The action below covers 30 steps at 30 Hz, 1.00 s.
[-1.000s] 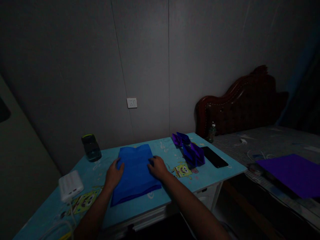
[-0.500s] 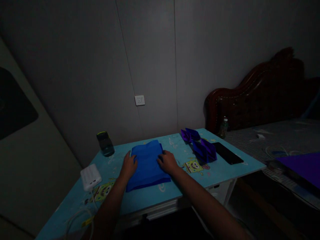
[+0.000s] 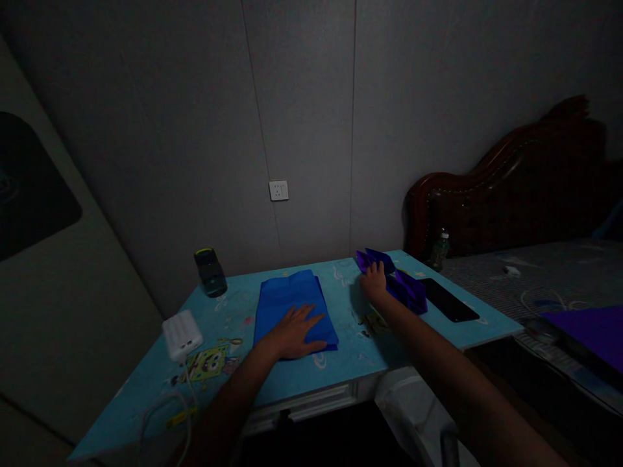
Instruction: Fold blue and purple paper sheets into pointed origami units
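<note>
My left hand (image 3: pixel 294 332) lies flat with its fingers spread on the lower part of a blue sheet of folded paper (image 3: pixel 287 292), with darker blue layers showing at its edges. At the right back of the table, my right hand (image 3: pixel 374 283) has its fingers bent together at a purple and dark blue folded paper piece (image 3: pixel 382 258). The fingertips are partly hidden against it. Just right of that wrist stands a second purple and blue folded piece (image 3: pixel 411 292), partly covered by the forearm.
A light blue cartoon-print table (image 3: pixel 341 292) carries a dark water bottle (image 3: pixel 211 275), a white power bank (image 3: pixel 182 334) with a cable, and a black phone (image 3: pixel 448 300). A bed with a dark wooden headboard (image 3: pixel 487 194), a small bottle (image 3: pixel 440 251) and a purple sheet (image 3: pixel 584 331) are at right.
My right hand has left the blue paper's edge and reached right and away to the folded pieces. My left hand has slid from the paper's left edge onto its lower part, flattening out.
</note>
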Available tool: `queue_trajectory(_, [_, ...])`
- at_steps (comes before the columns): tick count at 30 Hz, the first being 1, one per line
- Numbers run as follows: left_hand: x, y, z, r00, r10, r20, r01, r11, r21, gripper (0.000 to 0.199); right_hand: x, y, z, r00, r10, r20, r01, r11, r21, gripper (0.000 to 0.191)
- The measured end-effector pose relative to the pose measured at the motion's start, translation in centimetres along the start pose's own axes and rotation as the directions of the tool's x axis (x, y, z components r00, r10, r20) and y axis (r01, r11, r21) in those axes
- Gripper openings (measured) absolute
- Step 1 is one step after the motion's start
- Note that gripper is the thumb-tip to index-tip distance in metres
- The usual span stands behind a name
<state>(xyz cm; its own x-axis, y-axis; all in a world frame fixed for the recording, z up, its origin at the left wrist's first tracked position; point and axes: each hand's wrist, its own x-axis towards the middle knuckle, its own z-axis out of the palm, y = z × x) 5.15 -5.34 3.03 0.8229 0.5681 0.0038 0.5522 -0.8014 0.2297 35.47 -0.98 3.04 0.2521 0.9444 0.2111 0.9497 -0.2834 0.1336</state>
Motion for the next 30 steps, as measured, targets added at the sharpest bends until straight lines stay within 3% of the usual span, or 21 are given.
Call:
queue_trajectory(5, [-0.6, 1.0, -0.3, 0.993, 0.118, -0.016, -0.117, 0.99, 0.077, 0.074, 0.4, 0.2, 0.7, 0.998, -0.003, 0.056, 0.005, 0.999, -0.043, 0.035])
queue_trajectory(15, [-0.8, 1.2, -0.2, 0.98, 0.16, -0.115, -0.132, 0.967, 0.22, 0.046, 0.6, 0.7, -0.1, 0.998, -0.061, -0.008, 0.061, 0.998, -0.001, 0.036])
queue_trajectory(21, [-0.8, 1.6, -0.1, 0.983, 0.144, -0.112, -0.113, 0.963, 0.245, 0.04, -1.5, -2.5, -0.4, 0.979, -0.171, -0.108, 0.178, 0.983, 0.055, 0.034])
queue_trajectory(25, [-0.5, 1.9, 0.0, 0.994, 0.075, -0.079, -0.049, 0.957, 0.286, 0.028, -3.3, -5.1, 0.0, 0.972, -0.187, -0.144, 0.202, 0.974, 0.1, 0.034])
queue_trajectory(30, [-0.4, 1.4, 0.4, 0.995, 0.01, -0.098, 0.021, 0.95, 0.311, 0.031, -4.3, -5.8, 0.2, 0.97, -0.174, -0.172, 0.2, 0.968, 0.149, 0.034])
